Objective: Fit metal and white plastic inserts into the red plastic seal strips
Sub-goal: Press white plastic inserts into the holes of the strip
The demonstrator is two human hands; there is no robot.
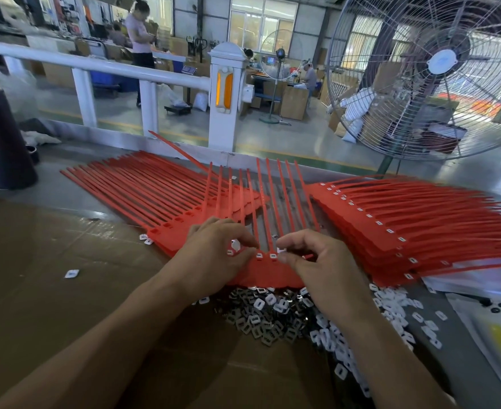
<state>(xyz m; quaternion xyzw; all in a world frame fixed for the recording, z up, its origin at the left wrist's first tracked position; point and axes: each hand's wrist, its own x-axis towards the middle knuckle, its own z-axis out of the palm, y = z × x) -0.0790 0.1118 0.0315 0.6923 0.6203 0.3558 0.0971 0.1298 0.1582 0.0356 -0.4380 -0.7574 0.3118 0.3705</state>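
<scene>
Pinching small white plastic inserts (235, 245) in both hands (213, 255) (317, 267), we judged them light, slippery; red plastic seal strips (272, 270) flexible, best steadied at heads.

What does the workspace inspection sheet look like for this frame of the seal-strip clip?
Surface: brown cardboard sheet over a grey bench.
Job's things: red plastic seal strip comb under both hands; red stacks, open sockets left, white inserts fitted right; mixed pile of grey metal and white plastic inserts.
Clutter: stray white insert on the cardboard; printed papers at right.
Grippers: left hand fingers pinch a white insert; right hand fingers pinch another at the strip heads.
Cables: nothing seen.
Surroundings: white railing, large wire-caged fan, workers beyond.
</scene>
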